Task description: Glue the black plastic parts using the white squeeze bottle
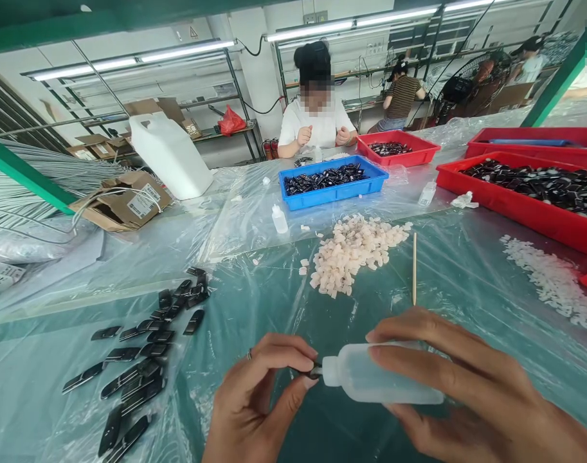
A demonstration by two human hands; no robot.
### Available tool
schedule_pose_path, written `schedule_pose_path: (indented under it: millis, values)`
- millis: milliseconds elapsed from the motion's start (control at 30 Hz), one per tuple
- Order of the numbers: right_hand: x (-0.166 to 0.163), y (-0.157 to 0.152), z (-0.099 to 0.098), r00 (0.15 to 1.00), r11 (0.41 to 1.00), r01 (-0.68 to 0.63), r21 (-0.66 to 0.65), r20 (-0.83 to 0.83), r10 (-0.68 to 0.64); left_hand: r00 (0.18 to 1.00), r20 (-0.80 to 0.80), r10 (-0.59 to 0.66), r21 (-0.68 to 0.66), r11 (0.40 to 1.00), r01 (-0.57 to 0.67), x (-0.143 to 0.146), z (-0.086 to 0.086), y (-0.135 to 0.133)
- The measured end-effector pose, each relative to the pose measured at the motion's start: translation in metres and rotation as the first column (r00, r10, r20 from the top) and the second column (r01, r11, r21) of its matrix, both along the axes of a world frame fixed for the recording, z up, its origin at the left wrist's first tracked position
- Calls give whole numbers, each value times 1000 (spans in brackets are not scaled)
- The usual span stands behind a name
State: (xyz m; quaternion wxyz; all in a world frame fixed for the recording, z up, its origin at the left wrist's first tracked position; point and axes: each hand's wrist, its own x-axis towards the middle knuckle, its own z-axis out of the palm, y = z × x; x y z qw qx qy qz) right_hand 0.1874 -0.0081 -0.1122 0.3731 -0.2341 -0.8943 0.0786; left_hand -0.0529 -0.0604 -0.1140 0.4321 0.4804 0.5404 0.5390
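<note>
My left hand (pixel 267 392) pinches a small black piece (pixel 307 372), mostly covered by the thumb and fingers. My right hand (pixel 467 379) grips a translucent white squeeze bottle (pixel 380 373), tipped on its side. The bottle's nozzle points left and meets the black piece, or comes very close to it; I cannot tell which. To the left of my hands lie several loose glossy black pieces (pixel 148 347), spread over the plastic-covered table (pixel 245 308). Beyond my hands is a heap of small pale pieces (pixel 353 251), with a thin wooden stick (pixel 415 270) at its right.
Farther back stand a blue tray (pixel 332 193) and a red tray (pixel 524 206) of black pieces. Small bottles (pixel 279 220) stand near the blue tray. A large white jug (pixel 170 157) and a cardboard box (pixel 124 199) are at left. Across the table sits a person (pixel 317 116).
</note>
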Motion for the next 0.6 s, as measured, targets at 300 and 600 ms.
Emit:
schedule_pose_path:
  millis: [300,600]
  values:
    - [3,0,-2,1000,1000,2,0,29,-2,999,19,-51,17,999,50,-4,-2,0]
    - [1,4,2,994,984,13,-178,-100,-31,997,67,-36,-5,999,36,-2,-3,0]
